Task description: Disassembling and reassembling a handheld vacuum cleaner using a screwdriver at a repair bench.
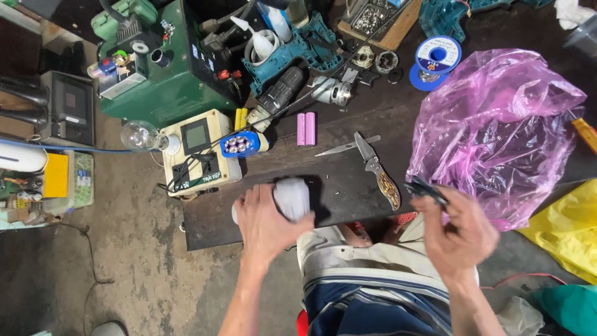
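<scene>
My left hand (266, 219) grips a white cylindrical object (292, 198) at the near edge of a dark workbench (348, 186). My right hand (459, 227) holds a small dark tool (426, 189) pinched between its fingers, just beside a crumpled pink plastic bag (497, 130). An open folding knife (377, 170) lies on the bench between my hands, with metal tweezers (345, 147) just beyond it.
Two pink battery cells (306, 129) and a blue cell holder (240, 145) lie further back. A white box with a screen (200, 152), a light bulb (140, 135), a green machine (168, 68), drill parts (292, 56), a solder spool (437, 57) and a yellow bag (569, 227) surround the bench.
</scene>
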